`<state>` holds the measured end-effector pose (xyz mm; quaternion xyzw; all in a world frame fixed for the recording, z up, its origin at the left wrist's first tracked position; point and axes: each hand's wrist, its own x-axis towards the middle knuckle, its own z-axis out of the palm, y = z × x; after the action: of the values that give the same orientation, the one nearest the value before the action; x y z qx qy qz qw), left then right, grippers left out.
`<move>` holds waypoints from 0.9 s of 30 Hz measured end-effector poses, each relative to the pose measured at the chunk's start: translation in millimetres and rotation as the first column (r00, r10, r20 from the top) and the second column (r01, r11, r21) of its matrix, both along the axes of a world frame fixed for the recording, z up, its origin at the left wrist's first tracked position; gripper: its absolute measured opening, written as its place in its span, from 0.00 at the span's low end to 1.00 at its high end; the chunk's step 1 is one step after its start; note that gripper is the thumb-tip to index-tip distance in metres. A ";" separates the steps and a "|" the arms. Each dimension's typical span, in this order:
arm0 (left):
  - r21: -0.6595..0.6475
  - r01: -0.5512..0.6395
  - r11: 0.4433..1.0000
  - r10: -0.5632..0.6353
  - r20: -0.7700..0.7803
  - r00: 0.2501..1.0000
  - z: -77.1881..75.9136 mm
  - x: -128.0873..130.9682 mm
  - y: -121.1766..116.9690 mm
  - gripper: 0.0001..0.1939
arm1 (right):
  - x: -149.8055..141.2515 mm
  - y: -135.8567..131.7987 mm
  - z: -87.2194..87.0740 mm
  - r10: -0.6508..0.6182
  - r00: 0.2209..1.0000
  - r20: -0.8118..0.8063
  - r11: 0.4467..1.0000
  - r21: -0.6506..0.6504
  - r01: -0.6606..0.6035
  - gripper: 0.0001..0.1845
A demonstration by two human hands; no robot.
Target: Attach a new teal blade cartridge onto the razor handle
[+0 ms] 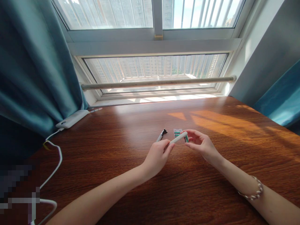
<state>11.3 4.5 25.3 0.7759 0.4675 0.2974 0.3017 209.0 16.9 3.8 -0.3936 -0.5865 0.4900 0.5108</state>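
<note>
My left hand [155, 157] is closed around a slim white tube-shaped handle [178, 137], which tilts up to the right. Between the thumb and fingers of my right hand [203, 146] is a small green-and-black battery [186, 139], just beside the tube's upper end. I cannot tell whether the two touch. Behind the tube, a clear pack of green batteries [177, 132] lies on the table, partly covered. A thin silver piece with a black tip [161, 135] lies just beyond my left hand, its lower end hidden.
The brown wooden table [131, 125] reaches to the window sill. A white power strip [73, 119] lies at the far left by the blue curtain [39, 62], its white cable [61, 156] running along the left edge. A metal rail [154, 83] crosses the window.
</note>
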 end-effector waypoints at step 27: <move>-0.113 0.015 0.994 0.008 0.200 0.980 -0.7 -2.3 3.7 0.17 | 2.1 6.3 -6.7 -0.147 0.962 -0.229 0.939 -0.339 0.063 0.15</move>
<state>9.0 8.3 24.6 0.7244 0.4495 0.3463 0.3915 211.1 23.2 -2.9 -0.4390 -0.4056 0.5984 0.5335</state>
